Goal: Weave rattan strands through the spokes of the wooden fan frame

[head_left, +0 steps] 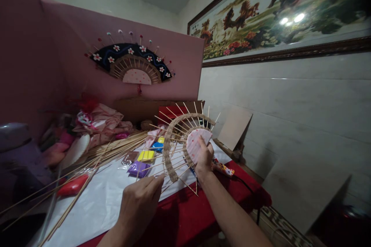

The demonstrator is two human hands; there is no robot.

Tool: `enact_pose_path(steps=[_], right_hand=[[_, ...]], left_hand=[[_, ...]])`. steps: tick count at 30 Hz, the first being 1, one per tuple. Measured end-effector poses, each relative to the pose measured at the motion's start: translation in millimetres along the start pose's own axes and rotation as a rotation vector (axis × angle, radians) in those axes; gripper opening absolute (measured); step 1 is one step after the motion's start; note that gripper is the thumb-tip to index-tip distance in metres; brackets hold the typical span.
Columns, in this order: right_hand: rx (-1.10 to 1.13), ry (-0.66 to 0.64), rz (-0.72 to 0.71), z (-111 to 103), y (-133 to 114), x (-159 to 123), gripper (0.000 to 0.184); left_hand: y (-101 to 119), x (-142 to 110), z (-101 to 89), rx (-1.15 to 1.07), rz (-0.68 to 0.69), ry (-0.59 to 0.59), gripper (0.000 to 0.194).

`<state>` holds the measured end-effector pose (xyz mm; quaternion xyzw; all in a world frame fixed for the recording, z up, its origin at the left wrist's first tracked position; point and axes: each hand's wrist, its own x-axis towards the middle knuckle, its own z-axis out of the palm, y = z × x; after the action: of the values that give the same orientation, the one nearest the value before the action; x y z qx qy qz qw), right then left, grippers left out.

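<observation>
One light-looking fan frame (167, 148) is above the surface (188, 212). The right hand (204, 159) clamps its dotted centre (193, 144), probably the firmest hold; the left hand (140, 200) has fingers together near the rim. Thin sticks (188, 186) may snap.

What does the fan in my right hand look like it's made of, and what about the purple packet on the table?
The fan: thin pale sticks, probably bamboo, joined by a tan band whose ridged weave suggests cord or twine; its half-round center looks like matte spotted cloth or paper. The purple packet: seemingly clear, shiny plastic, judging by its glints, around something purple I can't identify.
</observation>
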<state>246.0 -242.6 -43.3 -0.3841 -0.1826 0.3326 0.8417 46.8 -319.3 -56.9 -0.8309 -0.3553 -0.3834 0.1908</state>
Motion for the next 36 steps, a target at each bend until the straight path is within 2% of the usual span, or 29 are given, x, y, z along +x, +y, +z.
enact_pose_path(steps=[4, 14, 17, 21, 25, 30, 36], right_hand=[[0.036, 0.024, 0.029, -0.3, 0.0, 1.4, 0.04], [0.034, 0.177, 0.007, -6.6, -0.8, 16.6, 0.041], [0.076, 0.246, -0.002, -6.7, -4.1, 20.5, 0.038], [0.113, 0.256, -0.009, -6.5, -4.7, 24.9, 0.036], [0.129, 0.282, 0.008, -8.9, -1.1, 31.9, 0.037], [0.119, 0.251, 0.062, -14.5, 7.8, 41.2, 0.036], [0.143, 0.235, 0.123, -17.5, 11.6, 43.8, 0.036]], left_hand=[[1.3, 1.7, -2.3, 0.007, 0.004, -0.014, 0.016], [-6.3, 2.7, -7.1, 0.099, 0.024, 0.094, 0.019], [-7.8, 2.4, -7.0, 0.061, -0.007, 0.141, 0.024], [-5.7, 2.4, -5.2, -0.08, -0.076, 0.147, 0.026], [-3.8, -4.4, -12.5, -0.128, -0.148, 0.071, 0.02], [1.8, -20.9, -34.1, -0.113, -0.119, -0.04, 0.01], [17.4, -36.4, -55.0, -0.186, 0.065, -0.109, 0.017]])
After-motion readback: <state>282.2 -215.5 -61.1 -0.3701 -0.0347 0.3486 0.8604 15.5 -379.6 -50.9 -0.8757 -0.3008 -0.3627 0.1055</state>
